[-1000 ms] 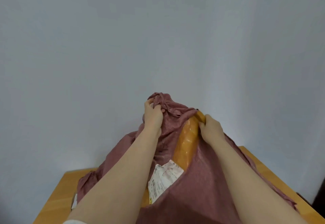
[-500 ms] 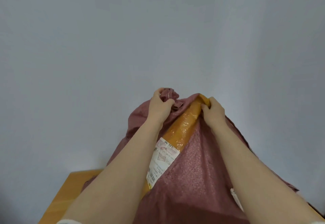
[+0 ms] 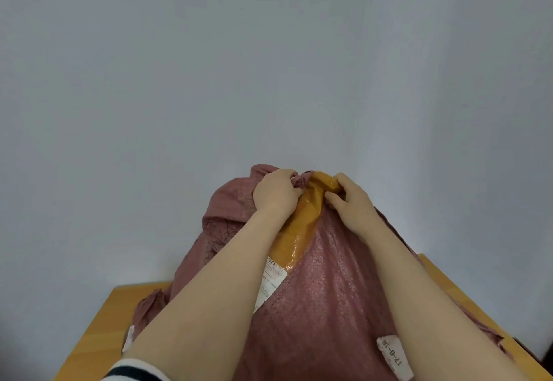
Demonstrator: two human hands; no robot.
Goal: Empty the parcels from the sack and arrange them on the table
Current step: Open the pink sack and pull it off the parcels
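A dusty-pink woven sack (image 3: 329,305) stands tall on the wooden table (image 3: 98,329), bulging with contents. An orange-brown taped parcel (image 3: 302,228) with a white shipping label (image 3: 269,285) shows through a long gap in the sack. My left hand (image 3: 276,190) grips a bunch of sack fabric at the top. My right hand (image 3: 350,201) clasps the upper end of the parcel together with the sack's edge. A white tag reading 17-6-18 (image 3: 393,356) is stuck low on the sack. Other parcels inside stay hidden.
A plain pale wall (image 3: 269,66) rises right behind the table. The table's right edge (image 3: 466,299) slopes down beside the sack. A small white label (image 3: 128,338) peeks out at the sack's lower left.
Both hands have raised the sack's top and come closer together. The sack now stands taller and the parcel is more upright, with less of it showing.
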